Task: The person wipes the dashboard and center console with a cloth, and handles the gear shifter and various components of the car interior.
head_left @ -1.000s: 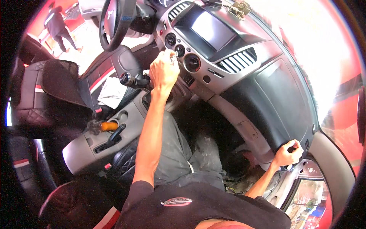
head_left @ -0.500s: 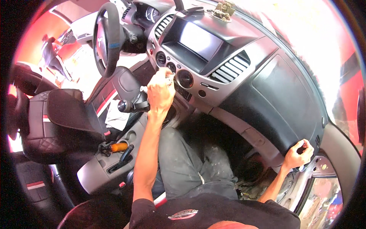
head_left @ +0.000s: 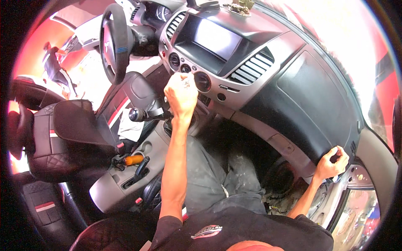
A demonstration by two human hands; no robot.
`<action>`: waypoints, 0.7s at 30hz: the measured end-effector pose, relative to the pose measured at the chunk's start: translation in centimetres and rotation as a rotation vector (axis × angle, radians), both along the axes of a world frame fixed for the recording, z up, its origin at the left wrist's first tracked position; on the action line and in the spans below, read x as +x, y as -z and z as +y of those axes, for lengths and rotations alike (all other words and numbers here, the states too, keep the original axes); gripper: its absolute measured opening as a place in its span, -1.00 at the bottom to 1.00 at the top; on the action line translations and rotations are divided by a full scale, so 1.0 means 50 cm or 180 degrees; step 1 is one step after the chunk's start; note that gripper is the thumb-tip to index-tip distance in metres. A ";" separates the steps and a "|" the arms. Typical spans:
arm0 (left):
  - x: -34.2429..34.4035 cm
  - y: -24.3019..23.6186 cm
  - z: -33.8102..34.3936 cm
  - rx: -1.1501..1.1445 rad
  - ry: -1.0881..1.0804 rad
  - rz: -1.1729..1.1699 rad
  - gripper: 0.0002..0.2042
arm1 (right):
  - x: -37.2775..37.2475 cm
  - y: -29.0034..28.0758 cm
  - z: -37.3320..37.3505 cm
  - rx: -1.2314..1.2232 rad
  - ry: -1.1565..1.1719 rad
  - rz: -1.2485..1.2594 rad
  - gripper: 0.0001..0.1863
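Note:
My left hand (head_left: 182,94) is raised in front of the centre console, its fingers closed. It is just below the round climate knobs (head_left: 202,81) and to the right of the gear lever (head_left: 138,114). A small whitish bit shows at its edge, but I cannot make out what is in the fingers. My right hand (head_left: 331,164) is at the far right end of the dashboard (head_left: 310,96), beside the door opening. Its fingers curl toward the thumb in a pinch, and whatever they hold is too small or hidden.
A screen (head_left: 217,39) is set in the dashboard, with the steering wheel (head_left: 115,46) to its left. A white cloth (head_left: 130,126) lies on the driver's seat. An orange-handled tool (head_left: 133,160) rests by the handbrake (head_left: 143,167). Another person (head_left: 56,67) is outside at the left.
The view has shifted slightly. My left hand has turned a little, its knuckles now upward, and stays near the knobs. My right hand remains at the dashboard's end, fingers still curled.

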State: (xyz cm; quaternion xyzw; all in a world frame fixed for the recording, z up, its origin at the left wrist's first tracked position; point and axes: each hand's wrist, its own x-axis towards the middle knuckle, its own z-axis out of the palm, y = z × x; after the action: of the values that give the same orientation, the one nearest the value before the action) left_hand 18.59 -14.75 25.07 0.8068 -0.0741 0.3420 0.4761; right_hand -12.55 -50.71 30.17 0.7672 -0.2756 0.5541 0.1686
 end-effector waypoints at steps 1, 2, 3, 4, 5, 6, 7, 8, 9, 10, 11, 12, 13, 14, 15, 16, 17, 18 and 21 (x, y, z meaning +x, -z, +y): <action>-0.003 -0.010 0.001 -0.0115 0.0126 0.0129 -0.83 | 0.001 0.002 -0.005 0.0011 0.0022 -0.0033 -0.96; -0.006 -0.014 0.003 -0.0232 0.0251 0.0258 -0.83 | -0.004 0.007 -0.002 0.0008 0.0016 -0.0032 -0.96; 0.000 -0.006 0.009 -0.0151 0.0313 0.0002 -0.82 | -0.007 0.006 -0.002 -0.0016 0.0022 -0.0027 -0.96; 0.004 0.004 0.020 0.0105 0.0088 0.0143 -0.83 | -0.003 0.007 -0.002 -0.0027 0.0015 -0.0031 -0.96; 0.015 0.010 0.021 0.0195 -0.0026 0.0083 -0.83 | 0.005 0.004 0.001 -0.0076 -0.0001 -0.0068 -0.95; 0.013 0.004 0.020 0.0293 -0.0137 0.0047 -0.83 | 0.007 0.004 0.004 -0.0091 -0.0011 -0.0068 -0.95; 0.009 -0.002 0.012 0.0198 -0.0063 0.0058 -0.83 | 0.008 0.005 0.005 -0.0030 0.0030 -0.0083 -0.95; 0.004 -0.010 0.002 0.0103 0.0010 0.0069 -0.83 | 0.008 0.007 0.004 0.0031 0.0071 -0.0097 -0.95; -0.003 -0.029 -0.002 -0.0112 0.0131 0.0207 -0.82 | 0.008 0.010 -0.002 0.0056 0.0071 -0.0113 -0.94; -0.002 -0.026 0.001 -0.0126 0.0113 0.0199 -0.82 | 0.006 0.008 -0.001 0.0043 0.0052 -0.0121 -0.94; -0.001 -0.016 0.005 -0.0152 0.0104 0.0211 -0.82 | 0.002 0.006 0.003 0.0080 0.0077 -0.0072 -0.94; 0.001 -0.009 0.009 -0.0172 0.0093 0.0218 -0.81 | 0.002 0.007 0.009 0.0125 0.0100 -0.0028 -0.94; 0.002 -0.002 0.008 -0.0115 0.0050 0.0158 -0.80 | 0.004 0.003 0.014 0.0109 0.0092 -0.0027 -0.94; 0.006 0.002 0.002 0.0043 0.0016 0.0045 -0.82 | 0.011 -0.001 0.014 0.0105 0.0072 -0.0035 -0.94; 0.008 -0.014 0.002 -0.0121 0.0414 -0.0148 -0.83 | 0.012 -0.003 0.016 0.0059 0.0106 -0.0050 -0.95; 0.009 -0.036 0.006 -0.0292 0.0788 -0.0336 -0.84 | 0.011 -0.006 0.016 0.0009 0.0118 -0.0058 -0.95; 0.020 -0.038 0.024 -0.1141 0.1264 0.0205 -0.83 | 0.007 -0.002 0.014 0.0002 0.0102 -0.0030 -0.95; 0.011 -0.072 0.029 -0.1086 0.0891 0.0490 -0.81 | 0.001 0.006 0.004 0.0074 0.0089 -0.0066 -0.94; 0.027 -0.083 0.062 -0.0441 -0.0004 0.0143 -0.80 | 0.005 0.006 0.003 0.0106 -0.0048 -0.0093 -0.93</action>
State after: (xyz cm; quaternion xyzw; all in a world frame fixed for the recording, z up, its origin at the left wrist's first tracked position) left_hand 19.94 -11.63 29.22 0.7794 -0.0390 0.3284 0.5321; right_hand -12.32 -50.56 29.85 0.7638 -0.2814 0.5618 0.1476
